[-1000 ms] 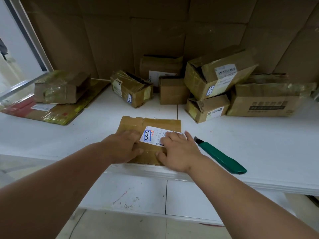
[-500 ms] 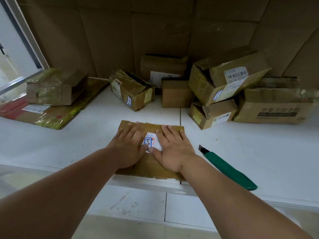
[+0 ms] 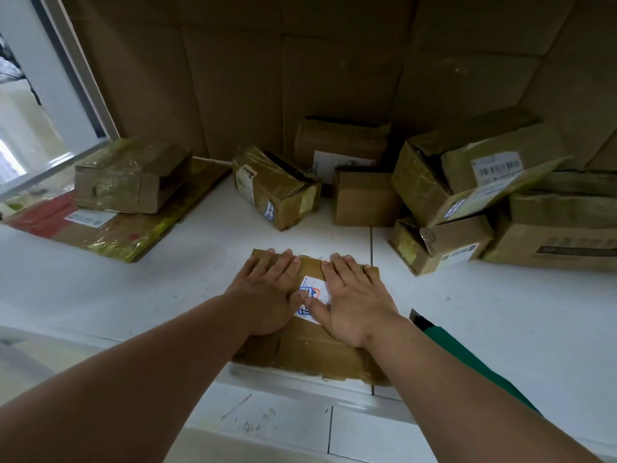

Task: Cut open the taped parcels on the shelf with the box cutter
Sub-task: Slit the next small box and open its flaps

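Note:
A flat brown taped parcel (image 3: 314, 355) with a white label lies at the front edge of the white shelf (image 3: 500, 312). My left hand (image 3: 267, 292) presses flat on its left half, fingers straight. My right hand (image 3: 354, 302) presses flat on its right half, thumb on the label. The green box cutter (image 3: 444, 339) lies on the shelf just right of the parcel, its black tip pointing away from me; my right forearm hides most of its handle. Neither hand touches it.
Several taped cardboard boxes stand along the back: a small one (image 3: 130, 177) on a flat red-and-brown parcel (image 3: 100, 228) at the left, one (image 3: 273, 187) in the middle, a stack (image 3: 460, 182) at the right. Cardboard lines the back wall.
Both hands slid forward over the parcel and flattened out on top of it. The view has drawn closer to the shelf. The box cutter has stayed where it lay.

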